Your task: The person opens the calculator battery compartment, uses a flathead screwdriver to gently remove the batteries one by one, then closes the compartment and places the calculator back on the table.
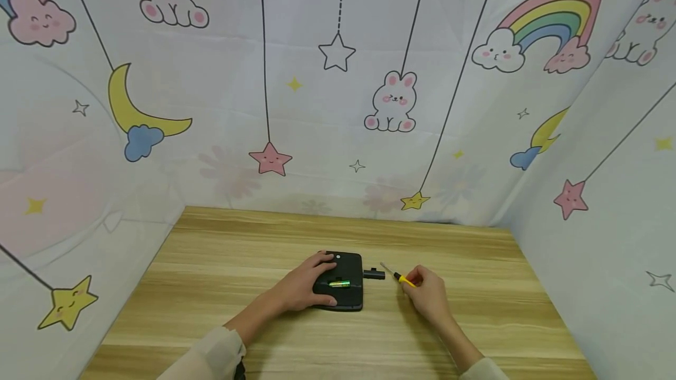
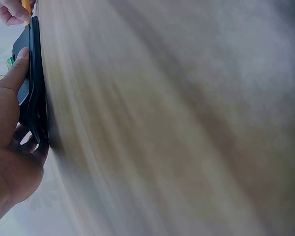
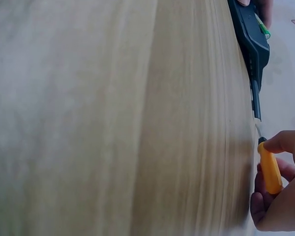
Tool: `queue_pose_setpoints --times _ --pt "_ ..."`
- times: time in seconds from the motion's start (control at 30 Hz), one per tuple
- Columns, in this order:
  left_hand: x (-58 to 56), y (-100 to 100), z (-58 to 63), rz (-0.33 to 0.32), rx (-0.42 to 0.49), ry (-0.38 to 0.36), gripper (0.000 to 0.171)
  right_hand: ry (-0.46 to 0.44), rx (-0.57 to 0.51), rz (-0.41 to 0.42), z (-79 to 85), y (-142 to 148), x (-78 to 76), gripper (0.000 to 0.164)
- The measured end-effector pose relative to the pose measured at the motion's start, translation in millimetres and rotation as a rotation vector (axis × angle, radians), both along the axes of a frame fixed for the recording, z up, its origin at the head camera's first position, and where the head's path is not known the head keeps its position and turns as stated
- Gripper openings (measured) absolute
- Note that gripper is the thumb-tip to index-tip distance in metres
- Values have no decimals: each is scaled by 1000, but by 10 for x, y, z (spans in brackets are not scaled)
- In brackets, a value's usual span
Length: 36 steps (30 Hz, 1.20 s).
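Observation:
A flat black device [image 1: 350,298] with rounded corners lies on the wooden table, a green battery [image 1: 340,284] showing in its upper face. My left hand [image 1: 302,285] grips the device's left side; in the left wrist view the thumb [image 2: 18,71] rests on top and other fingers curl at the edge. Just right of the device is a small black battery cover [image 1: 374,274]. With my right hand [image 1: 430,297] I hold a screwdriver [image 3: 270,172] by its yellow handle. Its thin metal tip points toward the cover, apparently just short of it.
The wooden table [image 1: 211,286] stretches around both hands. A white cloth with cartoon prints [image 1: 317,110] hangs behind it and along both sides.

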<state>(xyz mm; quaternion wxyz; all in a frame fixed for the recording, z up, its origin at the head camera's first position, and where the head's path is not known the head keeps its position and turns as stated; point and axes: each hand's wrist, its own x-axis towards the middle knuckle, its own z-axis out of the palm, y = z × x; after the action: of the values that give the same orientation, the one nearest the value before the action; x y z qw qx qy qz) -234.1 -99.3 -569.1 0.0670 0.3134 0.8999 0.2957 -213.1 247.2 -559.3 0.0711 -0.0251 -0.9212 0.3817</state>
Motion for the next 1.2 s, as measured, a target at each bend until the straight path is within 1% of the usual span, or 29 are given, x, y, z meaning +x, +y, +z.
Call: queue_pose_setpoints --times 0.33,0.7,0.9,1.2 --pt "6 3 9 2 7 -7 87 -2 27 13 -33 19 -19 13" --pt "-4 -4 -10 -1 3 -4 87 14 16 22 -37 19 -27 13" --pt "-3 -3 -10 1 -5 -4 88 12 -1 19 15 11 -23 14" --pt "4 -4 13 2 -3 -10 87 36 -17 34 118 -50 -16 19"
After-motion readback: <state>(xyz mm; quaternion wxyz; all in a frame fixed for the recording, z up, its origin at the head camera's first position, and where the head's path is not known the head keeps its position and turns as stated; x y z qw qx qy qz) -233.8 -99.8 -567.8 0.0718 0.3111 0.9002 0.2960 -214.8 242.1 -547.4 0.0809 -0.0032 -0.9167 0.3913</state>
